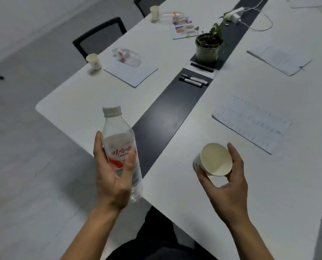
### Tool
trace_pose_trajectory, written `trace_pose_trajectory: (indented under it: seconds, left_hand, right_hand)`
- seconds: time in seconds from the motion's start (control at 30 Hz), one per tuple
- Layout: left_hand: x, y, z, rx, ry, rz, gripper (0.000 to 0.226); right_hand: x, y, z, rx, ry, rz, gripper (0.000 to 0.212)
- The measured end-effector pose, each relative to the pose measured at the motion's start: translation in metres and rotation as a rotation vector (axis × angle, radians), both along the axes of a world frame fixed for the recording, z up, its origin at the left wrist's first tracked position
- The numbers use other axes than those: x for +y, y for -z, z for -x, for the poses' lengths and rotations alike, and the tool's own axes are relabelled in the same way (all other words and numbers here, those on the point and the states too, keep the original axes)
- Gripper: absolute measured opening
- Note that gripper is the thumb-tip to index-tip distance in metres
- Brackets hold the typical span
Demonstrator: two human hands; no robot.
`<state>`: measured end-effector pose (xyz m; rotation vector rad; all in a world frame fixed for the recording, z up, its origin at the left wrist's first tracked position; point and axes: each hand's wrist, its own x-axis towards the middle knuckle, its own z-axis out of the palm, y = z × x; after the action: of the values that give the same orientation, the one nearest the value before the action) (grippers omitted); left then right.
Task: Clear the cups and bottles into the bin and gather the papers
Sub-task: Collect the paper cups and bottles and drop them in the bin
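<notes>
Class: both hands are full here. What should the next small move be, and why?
Probably carry both to the bin, which is out of view: the left hand holds a bottle, the right hand a cup, so neither can take more.

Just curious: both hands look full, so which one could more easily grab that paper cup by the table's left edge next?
Left, probably, once it drops its bottle: the paper cup stands on the left hand's side.

A green plastic pot holding a sparse leafy plant [207, 51] stands on the dark strip running down the middle of the white table [77, 102]. Two black-and-white marker pens [193, 81] lie side by side just before it. A white charger with cable [236, 15] lies farther back. Two black chairs [100, 37] stand along the left edge.
</notes>
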<state>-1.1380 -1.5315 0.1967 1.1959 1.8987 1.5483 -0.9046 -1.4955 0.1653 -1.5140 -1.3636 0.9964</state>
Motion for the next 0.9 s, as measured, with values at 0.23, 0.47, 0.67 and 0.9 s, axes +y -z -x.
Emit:
trace_pose_trajectory:
  seconds: [0.23, 0.47, 0.67, 0.9]
  left_hand:
    - [-0.176, -0.011, -0.024, 0.019, -0.455, 0.015, 0.086]
    - [-0.344, -0.024, -0.006, 0.027, -0.891, -0.083, 0.083]
    - [-0.484, -0.010, 0.032, -0.001, -1.195, -0.083, 0.080]
    - [-0.644, -0.012, 0.108, -0.016, -1.479, -0.114, 0.081]
  right_hand:
    - [-0.071, 0.010, 0.034, 0.004, -0.523, -0.005, 0.089]
    - [-0.166, -0.010, 0.136, -0.025, -1.002, -0.089, 0.089]
    - [-0.284, -0.011, 0.248, -0.033, -1.282, -0.078, 0.088]
    - [-0.456, -0.025, 0.388, 0.020, -1.568, -0.098, 0.086]
